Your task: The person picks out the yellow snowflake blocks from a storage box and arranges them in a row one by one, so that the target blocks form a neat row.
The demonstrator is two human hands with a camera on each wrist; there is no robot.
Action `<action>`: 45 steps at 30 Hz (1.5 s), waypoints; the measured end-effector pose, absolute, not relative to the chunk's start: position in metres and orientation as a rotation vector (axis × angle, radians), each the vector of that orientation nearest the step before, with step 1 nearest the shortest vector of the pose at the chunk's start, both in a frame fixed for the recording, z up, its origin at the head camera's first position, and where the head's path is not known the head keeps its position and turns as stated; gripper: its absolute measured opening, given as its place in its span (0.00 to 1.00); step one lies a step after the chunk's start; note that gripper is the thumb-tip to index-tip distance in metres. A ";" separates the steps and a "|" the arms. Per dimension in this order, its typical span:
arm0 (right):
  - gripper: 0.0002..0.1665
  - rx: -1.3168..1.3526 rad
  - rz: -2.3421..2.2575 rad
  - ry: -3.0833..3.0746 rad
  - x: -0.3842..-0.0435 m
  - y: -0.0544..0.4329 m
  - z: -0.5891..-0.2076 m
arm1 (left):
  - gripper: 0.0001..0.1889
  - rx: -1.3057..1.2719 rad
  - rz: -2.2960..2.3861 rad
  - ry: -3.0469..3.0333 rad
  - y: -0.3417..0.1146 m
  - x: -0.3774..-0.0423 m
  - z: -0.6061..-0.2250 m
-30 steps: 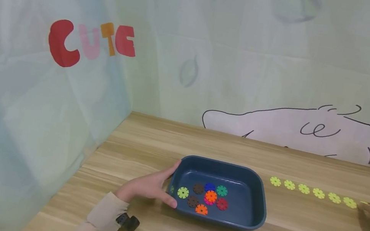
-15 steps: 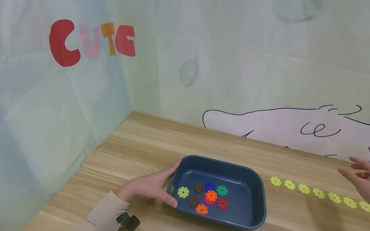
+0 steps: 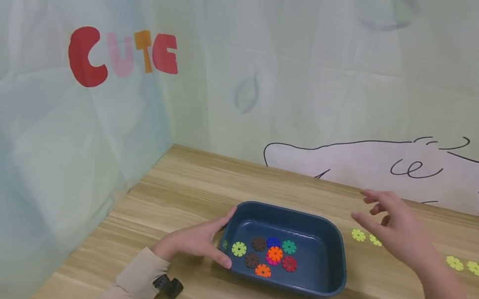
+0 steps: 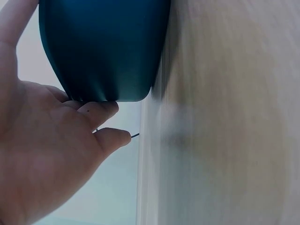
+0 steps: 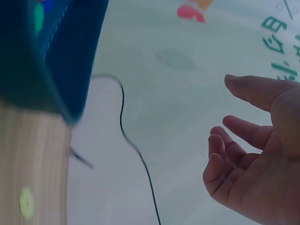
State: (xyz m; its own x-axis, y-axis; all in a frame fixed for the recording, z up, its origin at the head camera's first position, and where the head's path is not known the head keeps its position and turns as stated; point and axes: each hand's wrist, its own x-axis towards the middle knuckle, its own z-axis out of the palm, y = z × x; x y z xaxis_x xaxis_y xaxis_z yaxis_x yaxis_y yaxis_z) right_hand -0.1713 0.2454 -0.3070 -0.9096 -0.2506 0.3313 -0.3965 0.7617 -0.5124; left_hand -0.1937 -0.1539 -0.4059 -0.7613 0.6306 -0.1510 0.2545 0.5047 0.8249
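A dark blue plastic tub [image 3: 316,248] stands on the table, with several notched plastic discs lying loose in it: orange [image 3: 274,253], brown, red, green, blue, pink and a yellow-green one [image 3: 238,249]. My left hand [image 3: 199,238] holds the tub's left end, thumb at the front corner and fingers toward the back. In the left wrist view its fingers lie against the tub's outer wall. My right hand [image 3: 399,234] is in the air right of the tub, fingers loosely bent, holding nothing. Below it runs a row of yellow discs [image 3: 455,263], its middle hidden by this hand and forearm.
The wood-grain table [image 3: 191,173] meets a pale fabric backdrop [image 3: 318,89] at the back and left. Coloured letters [image 3: 88,57] and a line-drawn figure [image 3: 416,173] decorate it. Each wrist wears a dark strapped camera [image 3: 169,287].
My right hand placed a yellow disc at the row's right end, let go, rose and swung left toward the tub. The left hand stays on the tub.
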 end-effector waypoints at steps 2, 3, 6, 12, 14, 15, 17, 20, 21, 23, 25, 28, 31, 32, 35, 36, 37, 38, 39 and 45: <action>0.31 0.536 0.904 -2.714 -0.167 0.228 -0.308 | 0.67 0.730 1.164 2.316 -0.153 -0.194 -0.406; 0.30 0.549 0.922 -2.714 -0.166 0.219 -0.309 | 0.67 0.732 1.164 2.316 -0.153 -0.194 -0.406; 0.29 0.596 0.967 -2.709 -0.162 0.196 -0.315 | 0.67 0.740 1.164 2.316 -0.153 -0.194 -0.407; 0.27 0.704 1.094 -2.711 -0.162 0.153 -0.331 | 0.67 0.723 1.170 2.315 -0.155 -0.194 -0.406; 0.26 0.732 1.136 -2.711 -0.162 0.141 -0.337 | 0.67 0.722 1.171 2.316 -0.155 -0.194 -0.406; 0.26 0.746 1.157 -2.710 -0.163 0.135 -0.340 | 0.67 0.724 1.172 2.315 -0.155 -0.194 -0.406; 0.25 0.764 1.200 -2.719 -0.164 0.124 -0.346 | 0.67 0.726 1.176 2.314 -0.155 -0.194 -0.406; 0.25 0.776 1.249 -2.754 -0.166 0.107 -0.356 | 0.66 0.728 1.171 2.312 -0.155 -0.194 -0.406; 0.26 0.781 1.264 -2.767 -0.167 0.102 -0.360 | 0.66 0.733 1.168 2.312 -0.155 -0.194 -0.406; 0.26 0.797 1.293 -2.789 -0.169 0.093 -0.367 | 0.65 0.745 1.165 2.305 -0.155 -0.194 -0.407; 0.26 0.820 1.314 -2.806 -0.170 0.084 -0.374 | 0.65 0.752 1.161 2.300 -0.155 -0.194 -0.406; 0.27 0.851 1.315 -2.829 -0.173 0.074 -0.383 | 0.64 0.765 1.158 2.290 -0.154 -0.194 -0.406; 0.27 0.856 1.291 -2.862 -0.175 0.066 -0.390 | 0.64 0.776 1.160 2.278 -0.154 -0.194 -0.405; 0.27 0.858 1.280 -2.871 -0.176 0.064 -0.392 | 0.64 0.779 1.164 2.270 -0.154 -0.194 -0.405; 0.27 0.855 1.265 -2.897 -0.177 0.060 -0.397 | 0.64 0.783 1.172 2.258 -0.153 -0.194 -0.405; 0.27 0.855 1.262 -2.904 -0.178 0.059 -0.399 | 0.64 0.783 1.174 2.254 -0.153 -0.194 -0.405; 0.26 0.857 1.257 -2.909 -0.178 0.057 -0.400 | 0.64 0.780 1.174 2.254 -0.153 -0.194 -0.405; 0.26 0.856 1.243 -2.919 -0.178 0.056 -0.402 | 0.65 0.779 1.170 2.255 -0.153 -0.194 -0.405; 0.26 0.854 1.230 -2.931 -0.178 0.055 -0.403 | 0.65 0.778 1.167 2.257 -0.154 -0.194 -0.405; 0.25 0.850 1.110 -2.971 -0.180 0.049 -0.411 | 0.65 0.783 1.175 2.258 -0.155 -0.195 -0.405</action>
